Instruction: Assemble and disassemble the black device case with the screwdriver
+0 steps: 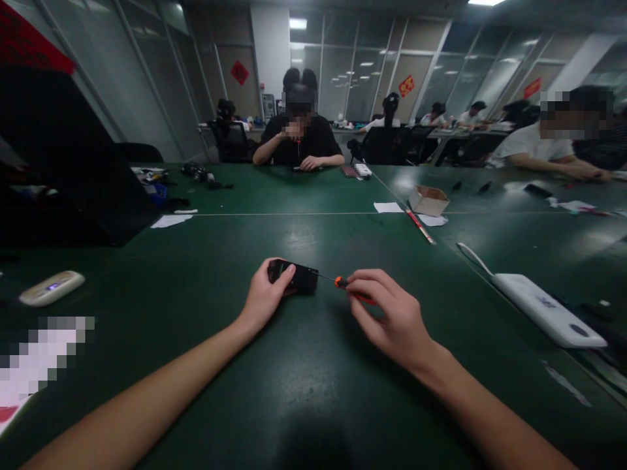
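Note:
My left hand (267, 287) is closed around the left end of a small black rectangular device (306, 279), its thumb lying across the top face. The exact kind of device does not show. In my right hand (386, 310) is a screwdriver with an orange and black handle (339, 282), pinched between thumb and fingers. Its thin metal shaft points left, and the tip meets the device near its upper right edge. Whether the tip sits in a screw is too small to tell. Both hands are just above the green table (304, 359).
A white power bank (543, 307) with a cable lies at right, a pale oval gadget (51, 288) at left. Farther off stand a small open box (428, 200), a red stick-like strip (420, 227) and a black screen-like panel (73, 150). A person (298, 137) sits opposite.

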`<state>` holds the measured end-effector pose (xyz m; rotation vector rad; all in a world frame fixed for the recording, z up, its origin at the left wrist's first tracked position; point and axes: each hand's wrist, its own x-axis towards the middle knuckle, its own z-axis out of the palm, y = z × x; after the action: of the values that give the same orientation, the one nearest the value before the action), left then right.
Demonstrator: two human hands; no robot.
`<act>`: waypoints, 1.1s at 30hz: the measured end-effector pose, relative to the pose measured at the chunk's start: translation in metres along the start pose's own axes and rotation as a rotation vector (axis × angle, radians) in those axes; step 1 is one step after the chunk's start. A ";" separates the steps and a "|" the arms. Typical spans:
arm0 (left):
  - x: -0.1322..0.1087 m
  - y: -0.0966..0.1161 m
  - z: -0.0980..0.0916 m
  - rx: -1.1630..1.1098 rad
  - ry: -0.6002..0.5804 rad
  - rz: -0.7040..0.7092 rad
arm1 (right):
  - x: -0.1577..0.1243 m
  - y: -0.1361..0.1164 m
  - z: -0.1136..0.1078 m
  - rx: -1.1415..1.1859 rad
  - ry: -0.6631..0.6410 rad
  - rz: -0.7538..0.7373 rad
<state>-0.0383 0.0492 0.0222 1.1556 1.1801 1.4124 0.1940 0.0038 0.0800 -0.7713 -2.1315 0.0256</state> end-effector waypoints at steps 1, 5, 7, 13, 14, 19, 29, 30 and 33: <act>0.001 -0.001 0.000 -0.001 0.000 0.008 | 0.000 -0.002 0.001 0.021 -0.002 -0.011; 0.002 -0.006 -0.002 0.005 0.000 0.032 | 0.000 -0.011 0.003 0.067 0.002 -0.035; 0.002 -0.006 -0.002 -0.002 -0.006 0.031 | 0.001 -0.013 0.004 0.080 0.011 -0.032; 0.003 -0.005 -0.002 0.011 -0.003 0.038 | 0.003 -0.013 0.008 0.058 0.016 -0.013; 0.002 -0.005 -0.002 0.011 -0.001 0.045 | 0.003 -0.013 0.008 0.053 0.018 -0.009; 0.002 -0.005 -0.002 -0.001 -0.017 0.068 | 0.002 -0.013 0.011 0.038 0.040 -0.021; 0.003 -0.005 -0.002 0.044 -0.005 0.087 | 0.002 -0.012 0.012 0.030 0.075 -0.039; 0.003 -0.005 -0.002 0.047 -0.001 0.089 | 0.002 -0.011 0.012 0.031 0.074 -0.036; 0.003 -0.006 -0.002 0.044 0.009 0.092 | 0.001 -0.010 0.013 0.033 0.061 -0.029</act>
<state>-0.0405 0.0526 0.0159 1.2490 1.1823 1.4689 0.1790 -0.0008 0.0756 -0.7131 -2.0795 0.0214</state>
